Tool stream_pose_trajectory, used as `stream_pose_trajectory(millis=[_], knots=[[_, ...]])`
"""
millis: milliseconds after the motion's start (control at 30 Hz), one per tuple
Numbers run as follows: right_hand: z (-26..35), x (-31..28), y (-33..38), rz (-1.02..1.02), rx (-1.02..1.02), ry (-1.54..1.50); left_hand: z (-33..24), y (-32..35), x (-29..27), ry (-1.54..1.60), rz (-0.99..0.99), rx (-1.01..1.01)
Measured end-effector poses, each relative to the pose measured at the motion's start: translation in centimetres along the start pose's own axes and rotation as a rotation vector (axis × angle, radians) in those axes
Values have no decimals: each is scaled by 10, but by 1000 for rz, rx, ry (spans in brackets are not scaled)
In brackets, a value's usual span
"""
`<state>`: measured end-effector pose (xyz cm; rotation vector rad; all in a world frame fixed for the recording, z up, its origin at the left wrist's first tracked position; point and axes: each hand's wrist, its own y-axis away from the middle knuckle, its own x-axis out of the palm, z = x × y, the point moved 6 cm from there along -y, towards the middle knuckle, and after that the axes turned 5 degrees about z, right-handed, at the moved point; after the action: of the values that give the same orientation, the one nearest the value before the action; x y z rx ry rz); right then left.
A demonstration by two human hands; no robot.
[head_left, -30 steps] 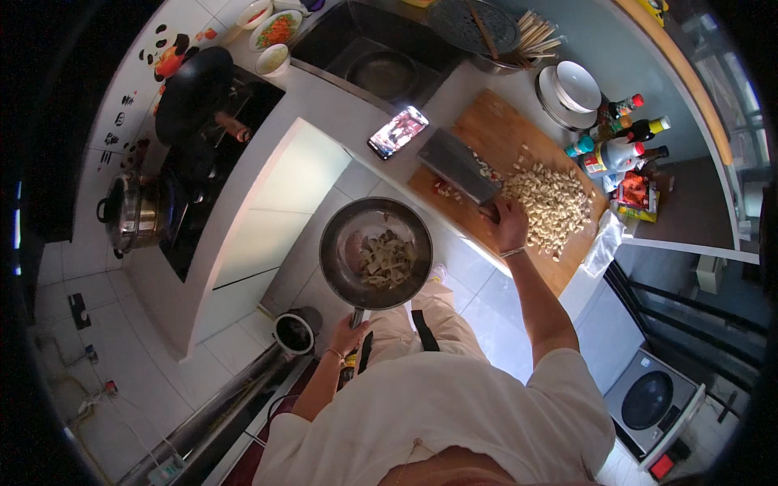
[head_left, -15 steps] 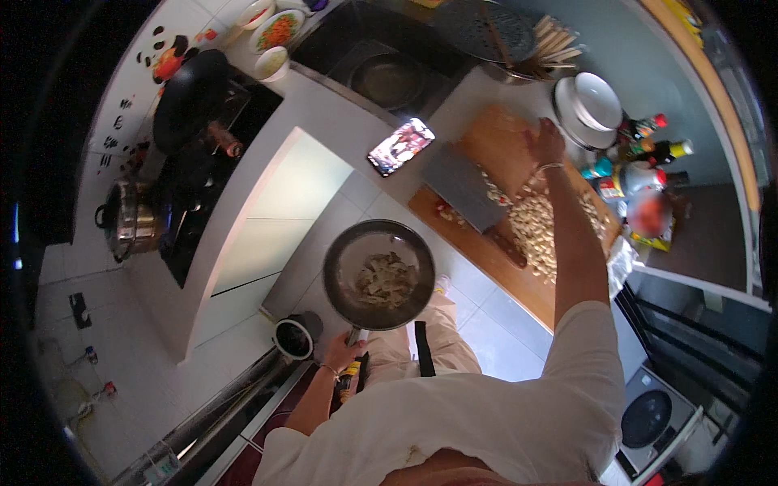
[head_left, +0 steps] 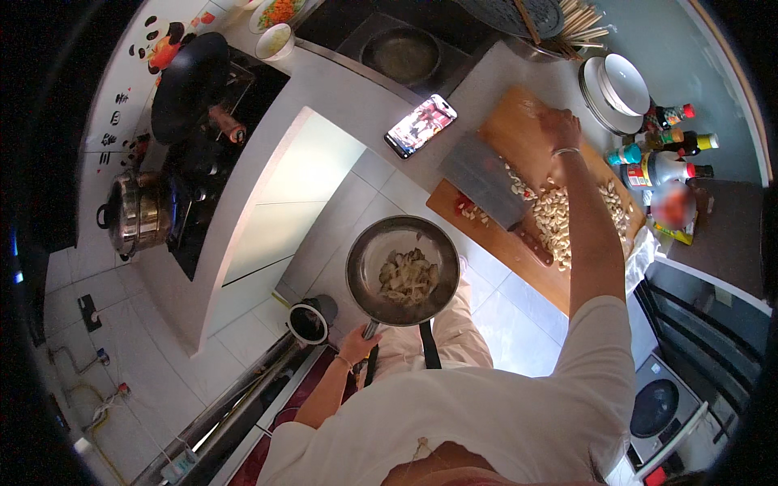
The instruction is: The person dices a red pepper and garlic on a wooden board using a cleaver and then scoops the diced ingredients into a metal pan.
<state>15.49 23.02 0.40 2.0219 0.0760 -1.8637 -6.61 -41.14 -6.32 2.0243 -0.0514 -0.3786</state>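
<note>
Clearly, the left hand [head_left: 356, 344] has its grip wrapped round the handle of the pan [head_left: 366, 247], which hangs in the air in front of the person's legs, clear of the counter [head_left: 344, 97]. Pale slices [head_left: 408, 277] lie heaped around the middle of the pan.

The right hand [head_left: 561, 128] is at the far right edge of the board [head_left: 509, 121], with the forearm crossing above a heap of white chunks [head_left: 553, 223]. Whether that grip is spread or pinching something, I cannot tell.

A cleaver [head_left: 486, 182] lies flat across the board, free of both hands, its wooden handle beside the chunks and its blade reaching the board's left edge. Small chopped bits lie on both sides of the blade. Just beyond it, a lit phone [head_left: 421, 125] rests on the counter, near the sink [head_left: 348, 40]. Stacked bowls [head_left: 626, 83] and several bottles [head_left: 701, 143] stand right of the board. At left, a wok [head_left: 190, 89] and a lidded pot [head_left: 134, 215] are on the stove [head_left: 182, 219].
</note>
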Motion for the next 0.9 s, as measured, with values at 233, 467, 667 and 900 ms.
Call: stream_pose_trajectory(millis=[233, 467, 667, 900], knots=[[22, -39, 96, -717, -307, -320, 41, -40, -4, -202, -23, 156], [47, 6, 292, -371, -116, -497, -52, -14, -46, -169, 74, 80], [45, 32, 283, -323, -93, -318, -17, -56, -57, -236, 131, 123], [67, -24, 297, -450, -196, -387, -28, -50, -71, -285, 58, 253]])
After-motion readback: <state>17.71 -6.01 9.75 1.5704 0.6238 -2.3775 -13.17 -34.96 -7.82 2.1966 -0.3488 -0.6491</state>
